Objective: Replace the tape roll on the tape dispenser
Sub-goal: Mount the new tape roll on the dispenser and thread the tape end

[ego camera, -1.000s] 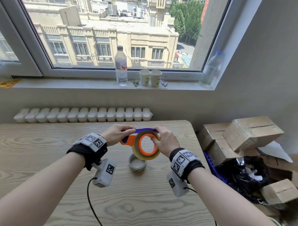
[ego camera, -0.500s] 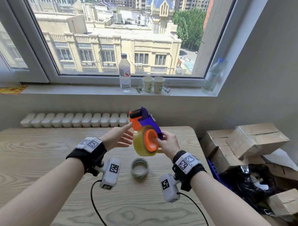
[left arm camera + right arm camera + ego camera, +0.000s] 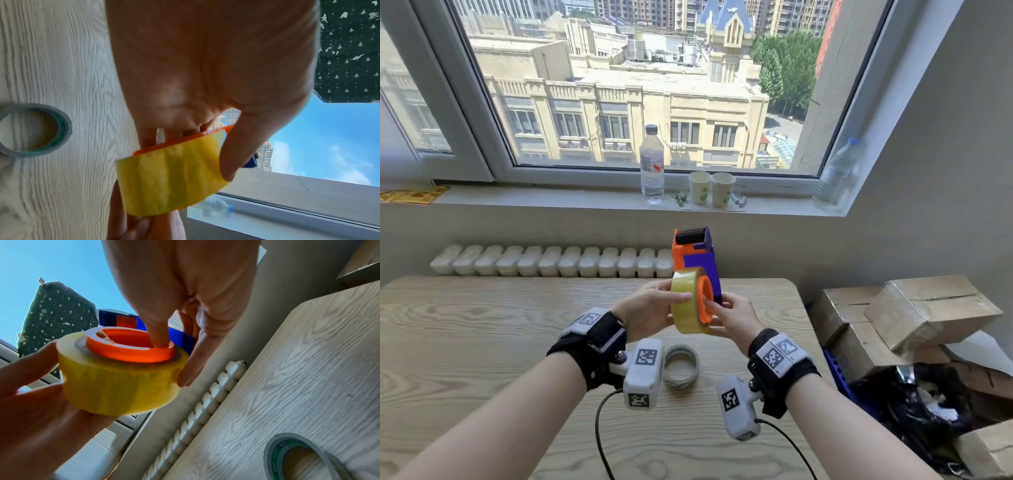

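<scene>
An orange and purple tape dispenser [image 3: 697, 255] is held upright above the wooden table [image 3: 482, 325], its black roller end up. A full yellowish tape roll [image 3: 686, 301] [image 3: 170, 180] [image 3: 121, 384] sits around the dispenser's orange hub [image 3: 131, 347]. My left hand [image 3: 650, 308] grips the roll from the left, thumb across its outer band. My right hand [image 3: 732, 317] holds the dispenser from the right, its thumb hooked inside the orange hub. A spent grey tape core [image 3: 681, 366] [image 3: 30, 129] [image 3: 298, 457] lies on the table below my hands.
A white radiator [image 3: 551, 262] runs behind the table. A water bottle [image 3: 652, 164], two paper cups [image 3: 711, 188] and a second bottle [image 3: 837, 174] stand on the windowsill. Cardboard boxes [image 3: 914, 315] and a black bag [image 3: 914, 407] crowd the floor at the right.
The dispenser has been turned from lying flat to upright and raised. My left hand let go, then came back and now grips the yellow roll on the hub.
</scene>
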The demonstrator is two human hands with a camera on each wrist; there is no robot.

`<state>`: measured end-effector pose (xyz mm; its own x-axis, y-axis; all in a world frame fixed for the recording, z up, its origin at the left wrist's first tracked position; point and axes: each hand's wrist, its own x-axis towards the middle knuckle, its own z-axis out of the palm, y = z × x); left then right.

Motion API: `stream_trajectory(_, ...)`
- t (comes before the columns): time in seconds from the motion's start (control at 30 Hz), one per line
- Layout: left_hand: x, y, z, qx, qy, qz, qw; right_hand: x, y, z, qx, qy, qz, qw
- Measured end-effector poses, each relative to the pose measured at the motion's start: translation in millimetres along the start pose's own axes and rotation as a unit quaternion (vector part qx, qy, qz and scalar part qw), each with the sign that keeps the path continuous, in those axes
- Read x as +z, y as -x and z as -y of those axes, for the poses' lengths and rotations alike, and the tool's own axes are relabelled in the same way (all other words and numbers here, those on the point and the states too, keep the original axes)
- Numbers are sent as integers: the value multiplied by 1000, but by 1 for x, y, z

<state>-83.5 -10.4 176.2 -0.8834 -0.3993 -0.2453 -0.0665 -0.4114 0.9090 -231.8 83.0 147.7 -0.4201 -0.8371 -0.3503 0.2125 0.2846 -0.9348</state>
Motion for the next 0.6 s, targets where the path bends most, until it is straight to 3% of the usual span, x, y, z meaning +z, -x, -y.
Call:
stream_trajectory(0.13,6,-2,1,26,33,-33,999,0,-1,4,-20,21,-13,999)
stream_trajectory(0.23,7,-2,0,42,29,-64,997,-3,-3,8,-114,131,-112,978)
stream_trajectory(0.3,7,-2,1,44,7,-76,996,-4,-2,13,-145,125,-132,973)
stream_trajectory(0.4,13,-6,4,57,-27,-103,993,0,3,21,-81,29,-15,996)
stream_trajectory(0.47,18,-8,7,72,-54,-116,989,4,5,22,-52,-31,52,997)
stream_trajectory(0.6,19,-8,10,76,-80,-115,987,5,7,22,-57,-102,100,988)
